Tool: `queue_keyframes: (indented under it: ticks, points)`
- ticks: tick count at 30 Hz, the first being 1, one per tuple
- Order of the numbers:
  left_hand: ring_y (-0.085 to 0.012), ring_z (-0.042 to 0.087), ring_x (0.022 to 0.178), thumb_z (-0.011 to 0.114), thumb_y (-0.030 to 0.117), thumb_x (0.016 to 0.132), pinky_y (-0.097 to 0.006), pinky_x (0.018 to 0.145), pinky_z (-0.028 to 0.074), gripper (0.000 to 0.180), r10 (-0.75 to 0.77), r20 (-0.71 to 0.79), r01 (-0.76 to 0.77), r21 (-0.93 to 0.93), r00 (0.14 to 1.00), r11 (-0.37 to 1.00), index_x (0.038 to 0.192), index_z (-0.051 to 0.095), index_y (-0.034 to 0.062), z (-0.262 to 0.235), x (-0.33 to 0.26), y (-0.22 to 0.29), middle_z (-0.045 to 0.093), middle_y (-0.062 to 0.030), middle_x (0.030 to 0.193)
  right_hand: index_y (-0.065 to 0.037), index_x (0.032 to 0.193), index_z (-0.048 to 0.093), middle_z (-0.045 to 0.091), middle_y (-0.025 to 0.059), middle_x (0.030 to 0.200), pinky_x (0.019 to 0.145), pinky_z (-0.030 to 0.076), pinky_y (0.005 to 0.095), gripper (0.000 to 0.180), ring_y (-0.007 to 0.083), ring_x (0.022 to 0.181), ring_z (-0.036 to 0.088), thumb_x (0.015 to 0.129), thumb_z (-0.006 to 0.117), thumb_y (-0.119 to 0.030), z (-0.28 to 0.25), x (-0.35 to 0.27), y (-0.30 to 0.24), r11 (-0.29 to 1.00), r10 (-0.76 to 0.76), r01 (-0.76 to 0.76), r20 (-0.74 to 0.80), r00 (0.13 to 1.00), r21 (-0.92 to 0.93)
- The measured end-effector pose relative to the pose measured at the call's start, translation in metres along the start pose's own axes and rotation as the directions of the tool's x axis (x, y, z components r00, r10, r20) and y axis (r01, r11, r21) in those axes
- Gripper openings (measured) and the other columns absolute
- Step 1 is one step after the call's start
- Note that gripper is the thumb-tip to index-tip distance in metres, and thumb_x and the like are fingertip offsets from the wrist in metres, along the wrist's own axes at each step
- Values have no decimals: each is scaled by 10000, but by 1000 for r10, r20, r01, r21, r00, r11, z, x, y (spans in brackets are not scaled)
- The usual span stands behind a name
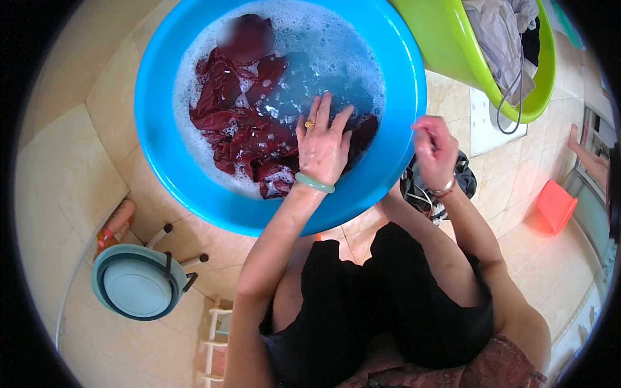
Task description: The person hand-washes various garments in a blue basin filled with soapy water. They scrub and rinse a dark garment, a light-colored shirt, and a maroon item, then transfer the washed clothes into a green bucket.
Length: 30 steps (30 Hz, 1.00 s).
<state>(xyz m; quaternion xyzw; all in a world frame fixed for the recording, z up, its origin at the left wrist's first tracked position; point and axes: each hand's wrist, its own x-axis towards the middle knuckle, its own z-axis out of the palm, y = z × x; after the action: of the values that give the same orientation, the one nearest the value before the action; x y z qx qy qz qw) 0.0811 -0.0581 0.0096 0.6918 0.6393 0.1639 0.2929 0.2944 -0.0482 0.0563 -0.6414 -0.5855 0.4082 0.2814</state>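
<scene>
A big blue basin (381,58) stands on the tiled floor, filled with soapy water and a dark red garment (249,132). My left hand (321,143), wearing a gold ring and a pale green bangle, lies flat with fingers spread on the wet cloth near the basin's right side. My right hand (434,147) hovers outside the basin's right rim, wet, its fingers loosely curled and holding nothing that I can see. A thin bracelet sits on that wrist.
A green tub (446,45) with pale laundry stands at the upper right. Dark clothes (462,181) lie on the floor under my right hand. A teal folding stool (136,284) is at the lower left, an orange container (554,205) at the right. Another person's arm (585,158) shows at the far right.
</scene>
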Motion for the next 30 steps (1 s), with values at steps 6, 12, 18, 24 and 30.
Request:
queue_keyframes:
  ticks: [6,12,18,24,30]
  points:
    - [-319,444,1285,658,140,822,-502,1049,322,346,-1,94,2,-4,996,1000,1166,636,172,13,-13,-12,499,-127,1352,-114,1194,543,579,84,1165,790,482,435,427,285,1006,577,816,681,-256,-38,-59,85,614,399,-57,247,883,-787]
    - [-312,470,1274,629,150,869,-461,1063,359,315,247,27,-216,-399,969,891,1183,625,126,4,-5,31,545,-114,1321,-149,1312,490,473,83,1349,944,406,520,621,315,1225,459,780,716,-375,-18,-84,116,496,559,-286,50,828,-820]
    - [-379,416,1306,608,138,887,-424,1055,377,344,425,258,-270,-474,868,838,1229,604,106,5,8,107,532,-137,1337,-195,1299,525,460,60,1379,995,340,482,563,295,1274,408,796,707,-373,-50,-116,118,586,342,-403,-237,909,-702]
    - [-389,437,1283,572,309,912,-414,1025,398,471,389,679,35,-521,622,853,1347,510,139,80,21,160,475,-218,1374,-208,1461,313,268,127,1519,1064,320,496,926,370,1367,293,710,746,-533,-93,-180,141,407,609,-796,-517,602,-448]
    - [-330,306,1387,443,644,890,-639,930,377,788,80,966,737,-239,244,633,1522,163,265,200,13,134,308,-52,1536,-13,1490,197,304,206,1490,1101,283,412,1099,315,1354,337,705,791,-500,-88,-203,190,349,925,-802,-317,211,485]
